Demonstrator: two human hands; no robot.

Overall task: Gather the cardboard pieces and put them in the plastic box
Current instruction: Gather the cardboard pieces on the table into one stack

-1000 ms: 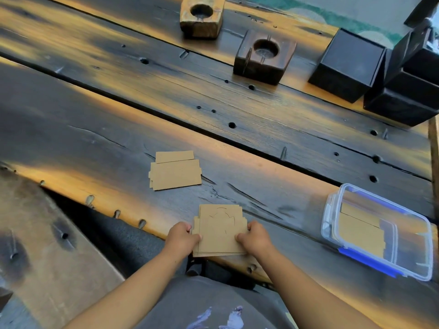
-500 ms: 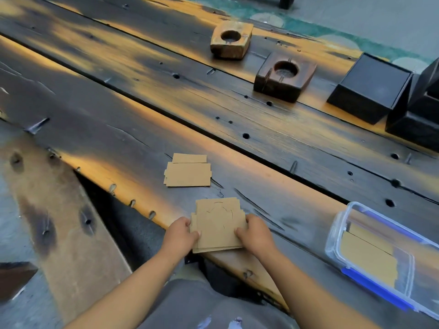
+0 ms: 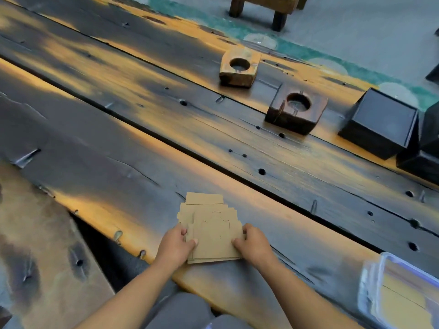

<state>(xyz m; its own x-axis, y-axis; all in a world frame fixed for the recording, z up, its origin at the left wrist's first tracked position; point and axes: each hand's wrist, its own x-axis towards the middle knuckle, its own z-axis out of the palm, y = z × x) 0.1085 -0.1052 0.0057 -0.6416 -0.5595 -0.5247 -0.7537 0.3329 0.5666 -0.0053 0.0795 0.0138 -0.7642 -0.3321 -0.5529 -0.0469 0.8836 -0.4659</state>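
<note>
The wooden table [image 3: 133,138] ran under everything, wide scorched planks, dark char streaked with orange, cracked along the grain and pitted with round holes. Along its far edge sat a black box [image 3: 380,122], square and matte, then a dark wooden block [image 3: 295,110] and a lighter wooden block [image 3: 240,68], each squarish with a round hollow cut in its top. At my lower right the plastic box [image 3: 370,290] was cut off by the frame's edge: clear walls, rounded rim, flat tan cardboard lying inside it.

Near my edge of the table lay the cardboard pieces [image 3: 211,236], thin brown sheets with notched edges and a curved cut line on the top sheet. The stack I held overlapped a second lot just beyond it, whose flap stuck out at the far side; I could not tell whether the two lots touched.

I had that stack pinched from both sides. My left hand [image 3: 177,245] closed on its left edge, thumb on top and the other fingers tucked under or beside the sheets. My right hand [image 3: 251,243] closed on its right edge the same way, fingers curled over. Both forearms came in from the bottom of the view, bare, angled inward toward the stack, wrists low over the table's near edge. The plastic box stood well apart to the right of my right hand.
</note>
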